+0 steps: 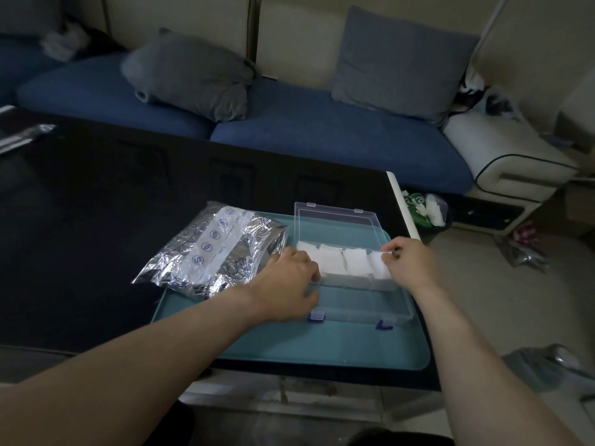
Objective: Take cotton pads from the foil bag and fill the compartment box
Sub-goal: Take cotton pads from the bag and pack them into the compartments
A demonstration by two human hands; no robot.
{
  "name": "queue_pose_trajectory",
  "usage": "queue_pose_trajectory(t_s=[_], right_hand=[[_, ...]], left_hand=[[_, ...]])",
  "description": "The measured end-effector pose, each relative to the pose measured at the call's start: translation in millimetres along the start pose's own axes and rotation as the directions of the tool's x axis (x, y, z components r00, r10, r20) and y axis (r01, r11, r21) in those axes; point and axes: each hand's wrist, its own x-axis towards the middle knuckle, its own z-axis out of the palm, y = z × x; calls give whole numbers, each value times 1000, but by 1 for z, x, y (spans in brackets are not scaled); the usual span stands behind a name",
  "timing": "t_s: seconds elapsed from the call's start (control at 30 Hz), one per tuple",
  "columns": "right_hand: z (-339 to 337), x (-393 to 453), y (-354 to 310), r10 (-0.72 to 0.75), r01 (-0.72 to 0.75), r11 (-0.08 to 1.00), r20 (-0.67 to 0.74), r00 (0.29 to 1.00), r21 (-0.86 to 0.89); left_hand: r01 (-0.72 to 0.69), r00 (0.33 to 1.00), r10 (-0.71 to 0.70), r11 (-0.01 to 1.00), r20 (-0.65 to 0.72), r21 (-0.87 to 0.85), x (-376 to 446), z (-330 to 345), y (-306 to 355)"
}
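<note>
My left hand (289, 281) rests on the left end of the clear compartment box (357, 278), fingers curled over its near-left corner; I cannot tell whether they truly grip the wall or only lie on it. My right hand (410, 262) sits at the box's right end, at about three o'clock from the left one, thumb and forefinger pinching the edge of the rightmost cotton pad (380, 263). The far row of the box holds white cotton pads (338, 259) side by side across its compartments, while the near row shows only clear plastic. The lid (335, 220) lies open flat toward twelve o'clock, and two blue latches (317, 317) sit on the near wall at six o'clock.

The foil bag (212, 249) lies at nine o'clock from the box, just beside my left hand, crinkled, with a white printed strip along it, partly on the teal tray (289, 346) and partly on the dark desk (96, 204). The box stands on that tray. Beyond the desk, at twelve o'clock, is a blue sofa (306, 123) with grey cushions (193, 78).
</note>
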Motion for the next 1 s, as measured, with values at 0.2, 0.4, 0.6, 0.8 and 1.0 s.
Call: queue_pose_trajectory(t_s=[0.2, 0.4, 0.6, 0.8, 1.0], right_hand=[[-3, -3, 4, -16, 24, 995, -87, 996, 98], [-10, 2, 19, 10, -12, 1000, 103, 995, 13], [-11, 3, 3, -99, 99, 995, -96, 991, -2], [-10, -35, -73, -319, 338, 921, -122, 940, 196], [38, -84, -133, -492, 535, 844, 455, 742, 40]], left_hand=[[-58, 997, 58, 998, -44, -5, -2, -3, -1], [-142, 911, 73, 980, -405, -143, -3, -32, -16], [34, 927, -67, 995, -370, -95, -19, -49, -44], [281, 960, -280, 956, -23, 88, -37, -58, -48], [318, 947, -318, 948, 43, 5, -36, -58, -61]])
